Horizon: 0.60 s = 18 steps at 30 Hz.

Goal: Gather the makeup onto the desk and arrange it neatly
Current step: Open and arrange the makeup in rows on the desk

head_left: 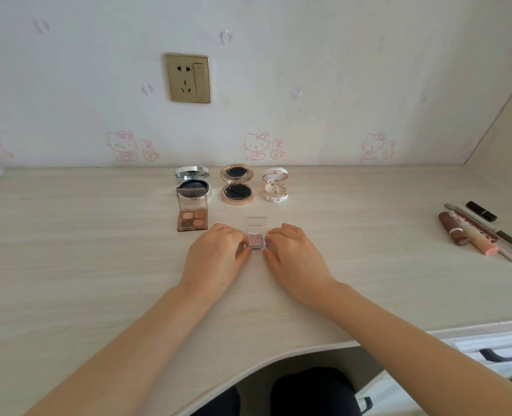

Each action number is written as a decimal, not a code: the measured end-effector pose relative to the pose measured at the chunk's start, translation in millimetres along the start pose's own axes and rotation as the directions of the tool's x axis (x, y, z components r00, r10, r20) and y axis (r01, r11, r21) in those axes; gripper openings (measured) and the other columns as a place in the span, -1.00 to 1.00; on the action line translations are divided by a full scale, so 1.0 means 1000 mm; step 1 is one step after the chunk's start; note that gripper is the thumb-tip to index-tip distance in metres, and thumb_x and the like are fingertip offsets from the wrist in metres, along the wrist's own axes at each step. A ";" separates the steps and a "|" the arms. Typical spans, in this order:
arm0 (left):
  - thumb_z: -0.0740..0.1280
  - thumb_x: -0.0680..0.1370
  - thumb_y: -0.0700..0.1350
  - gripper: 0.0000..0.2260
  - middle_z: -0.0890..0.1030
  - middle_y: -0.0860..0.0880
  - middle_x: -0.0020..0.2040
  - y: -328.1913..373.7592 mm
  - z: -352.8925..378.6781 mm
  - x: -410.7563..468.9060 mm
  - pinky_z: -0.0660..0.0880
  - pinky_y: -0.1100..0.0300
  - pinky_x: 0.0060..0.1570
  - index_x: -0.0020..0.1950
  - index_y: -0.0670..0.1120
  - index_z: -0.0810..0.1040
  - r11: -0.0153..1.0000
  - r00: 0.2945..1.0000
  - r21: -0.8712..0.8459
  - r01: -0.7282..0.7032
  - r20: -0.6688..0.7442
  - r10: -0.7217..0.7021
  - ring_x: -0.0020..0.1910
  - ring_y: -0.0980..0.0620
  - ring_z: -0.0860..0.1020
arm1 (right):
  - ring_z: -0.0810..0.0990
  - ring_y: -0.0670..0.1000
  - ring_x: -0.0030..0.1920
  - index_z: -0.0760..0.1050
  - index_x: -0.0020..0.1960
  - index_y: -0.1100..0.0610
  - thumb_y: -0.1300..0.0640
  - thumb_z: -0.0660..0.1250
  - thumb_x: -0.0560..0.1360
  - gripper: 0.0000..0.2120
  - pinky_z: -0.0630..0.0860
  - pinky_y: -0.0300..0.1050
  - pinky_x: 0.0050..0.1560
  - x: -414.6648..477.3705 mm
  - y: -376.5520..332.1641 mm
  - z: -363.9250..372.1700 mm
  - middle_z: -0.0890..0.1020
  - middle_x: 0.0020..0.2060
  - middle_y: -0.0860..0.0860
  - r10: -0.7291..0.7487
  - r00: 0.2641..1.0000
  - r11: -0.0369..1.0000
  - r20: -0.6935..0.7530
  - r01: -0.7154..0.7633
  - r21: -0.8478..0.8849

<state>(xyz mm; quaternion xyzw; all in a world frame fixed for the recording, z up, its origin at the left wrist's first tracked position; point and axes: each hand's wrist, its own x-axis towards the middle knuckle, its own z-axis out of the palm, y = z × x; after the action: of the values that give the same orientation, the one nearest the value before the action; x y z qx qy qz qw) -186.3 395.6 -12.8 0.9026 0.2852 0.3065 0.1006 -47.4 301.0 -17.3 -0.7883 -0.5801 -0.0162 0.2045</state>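
A small clear eyeshadow case [255, 239] with a pink glitter pan lies open on the pale desk [83, 250], its clear lid raised behind it. My left hand [215, 256] pinches its left side and my right hand [293, 253] pinches its right side. Behind them stand three open round compacts: a silver one [192, 183], a rose-gold one [237, 184] and a white one [275, 185]. An open brown four-colour eyeshadow palette [192, 216] lies in front of the silver compact.
Several lipsticks, gloss tubes and pencils [480, 232] lie in a loose heap at the desk's right end. A wall socket [188, 78] sits above the desk. A white drawer unit [501, 352] stands low on the right, beside the desk's curved front edge.
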 end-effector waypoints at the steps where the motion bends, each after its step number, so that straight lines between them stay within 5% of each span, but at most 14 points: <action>1: 0.41 0.47 -0.08 -0.92 0.65 0.06 -0.14 -0.003 0.000 0.003 0.51 0.11 -0.17 -0.07 -0.04 0.66 1.000 1.000 0.013 -0.005 -0.004 0.005 0.00 0.02 0.54 | 0.40 0.14 0.32 0.54 0.12 0.18 0.09 0.16 0.57 -0.74 0.30 0.02 0.36 0.006 0.000 0.002 0.57 0.16 0.03 0.004 1.000 1.000 0.008 -0.004 0.001; 18: 0.40 0.48 -0.08 -0.93 0.63 0.03 -0.17 -0.033 0.005 0.037 0.44 0.11 -0.15 -0.12 -0.06 0.64 0.988 1.000 0.152 -0.002 -0.021 0.005 -0.01 0.00 0.54 | 0.40 0.08 0.23 0.54 0.07 0.20 0.12 0.18 0.56 -0.77 0.39 -0.07 0.19 0.053 -0.013 0.002 0.55 0.09 0.07 0.058 0.997 0.996 0.051 -0.061 0.059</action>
<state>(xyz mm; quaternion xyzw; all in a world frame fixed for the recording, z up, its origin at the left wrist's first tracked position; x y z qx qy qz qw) -174.3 444.4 -10.2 0.9047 0.3070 0.2939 0.0280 -42.6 352.9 -1.2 -0.7987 -0.5616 0.0268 0.2143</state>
